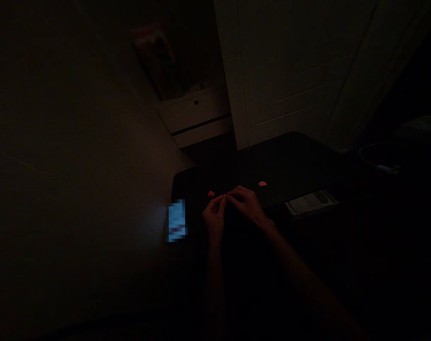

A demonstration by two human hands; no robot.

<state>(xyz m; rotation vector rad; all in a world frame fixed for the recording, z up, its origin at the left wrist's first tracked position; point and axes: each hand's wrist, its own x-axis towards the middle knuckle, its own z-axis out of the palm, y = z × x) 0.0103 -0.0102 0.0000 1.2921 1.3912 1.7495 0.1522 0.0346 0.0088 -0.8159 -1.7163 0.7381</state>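
In a very dark room, my left hand (214,214) and my right hand (248,203) meet over a dark table (289,156). Both are closed in a pinch, fingertips together on a tiny reddish piece (224,195), too small and dim to name. Just beyond my left fingers lies a small red clump (211,193). A second, paler pinkish clump (262,183) rests on the table past my right hand. What the clumps consist of, I cannot make out.
A lit, pixelated screen-like rectangle (177,221) glows at the table's left side by the wall (94,189). Printed paper or a packet (312,202) lies at the right front edge. White drawers (201,113) stand behind; a rimmed container (364,154) sits far right.
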